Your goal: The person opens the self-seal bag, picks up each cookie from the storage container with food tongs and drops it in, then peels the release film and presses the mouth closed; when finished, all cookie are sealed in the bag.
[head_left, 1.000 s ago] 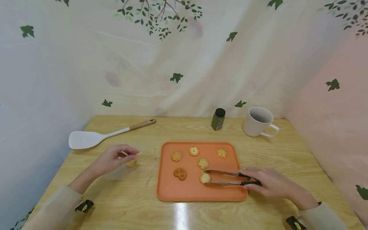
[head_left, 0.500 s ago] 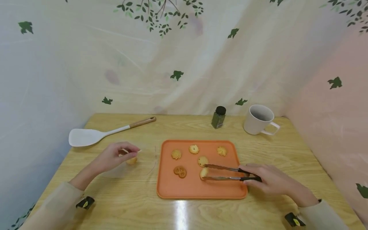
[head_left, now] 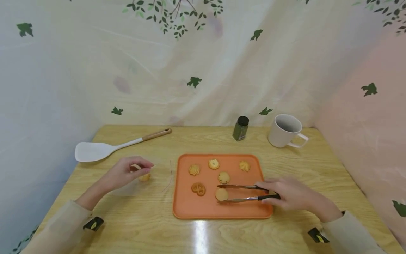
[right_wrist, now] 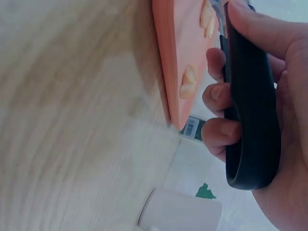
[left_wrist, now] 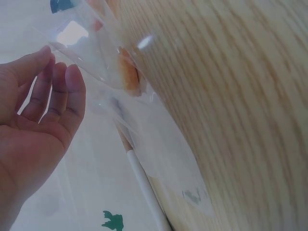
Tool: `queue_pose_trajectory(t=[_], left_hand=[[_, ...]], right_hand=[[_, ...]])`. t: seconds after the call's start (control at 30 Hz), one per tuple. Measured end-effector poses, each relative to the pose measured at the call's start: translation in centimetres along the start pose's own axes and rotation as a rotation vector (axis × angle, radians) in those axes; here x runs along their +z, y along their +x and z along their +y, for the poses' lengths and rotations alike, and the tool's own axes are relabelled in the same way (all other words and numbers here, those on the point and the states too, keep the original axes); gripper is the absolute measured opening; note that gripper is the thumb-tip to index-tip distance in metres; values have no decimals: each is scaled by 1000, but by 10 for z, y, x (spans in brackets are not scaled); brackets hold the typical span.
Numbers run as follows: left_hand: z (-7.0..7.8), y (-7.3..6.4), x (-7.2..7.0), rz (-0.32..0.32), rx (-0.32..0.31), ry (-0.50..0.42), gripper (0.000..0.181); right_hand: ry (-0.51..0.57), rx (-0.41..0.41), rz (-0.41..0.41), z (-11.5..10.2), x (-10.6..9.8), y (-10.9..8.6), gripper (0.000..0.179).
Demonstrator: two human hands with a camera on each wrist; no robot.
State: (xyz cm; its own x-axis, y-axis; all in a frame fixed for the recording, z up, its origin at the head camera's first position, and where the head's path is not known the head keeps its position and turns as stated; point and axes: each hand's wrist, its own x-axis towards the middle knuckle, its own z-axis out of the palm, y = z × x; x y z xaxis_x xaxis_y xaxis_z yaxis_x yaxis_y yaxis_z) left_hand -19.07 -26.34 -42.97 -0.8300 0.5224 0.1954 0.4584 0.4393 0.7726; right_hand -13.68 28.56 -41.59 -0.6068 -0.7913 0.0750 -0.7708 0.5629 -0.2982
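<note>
My left hand [head_left: 127, 173] pinches the rim of a clear plastic bag [left_wrist: 166, 134] between thumb and index finger. Inside the bag lies a cookie [left_wrist: 128, 72]. Over the orange tray [head_left: 190, 210], my right hand [head_left: 290, 194] grips metal tongs [head_left: 238, 200] by their black handles. The tong tips are spread on either side of a plain round cookie [head_left: 221, 194], which lies flat on the tray; contact with it cannot be made out. Around it are a dotted cookie [head_left: 223, 177], a pretzel-shaped cookie [head_left: 198, 189], a swirled cookie [head_left: 194, 170] and two other cookies.
A white spatula [head_left: 95, 151] with a wooden handle lies at the back left of the wooden table [head_left: 142, 225]. Behind the tray stands a green jar with a black lid [head_left: 240, 129]. A white mug [head_left: 284, 132] is to its right. Printed cloth hangs behind.
The plain round cookie tilted up between the tong tips half a second ago and now lies flat, slightly further left. My right hand and the tongs have shifted left. My left hand stays put.
</note>
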Motion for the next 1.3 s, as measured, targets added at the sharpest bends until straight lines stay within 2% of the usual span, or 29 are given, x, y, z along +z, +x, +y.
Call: queue_pose_trajectory(t=[0.37,0.93,1.13,1.3], left_hand=[[2,0,0,-9,-16,14,17],[0,-3,-1,-8,4,11,16],[1,-3,-1,-11,-19,14,17],[3,-1,-2,-19,-37,16,17]], right_hand=[[27,0,20,-1,4,-4,38],[84,-1,120,9,1,-42,32],[91,16,126,9,0,-42,31],[107,-2,141,9,-2,-33,29]])
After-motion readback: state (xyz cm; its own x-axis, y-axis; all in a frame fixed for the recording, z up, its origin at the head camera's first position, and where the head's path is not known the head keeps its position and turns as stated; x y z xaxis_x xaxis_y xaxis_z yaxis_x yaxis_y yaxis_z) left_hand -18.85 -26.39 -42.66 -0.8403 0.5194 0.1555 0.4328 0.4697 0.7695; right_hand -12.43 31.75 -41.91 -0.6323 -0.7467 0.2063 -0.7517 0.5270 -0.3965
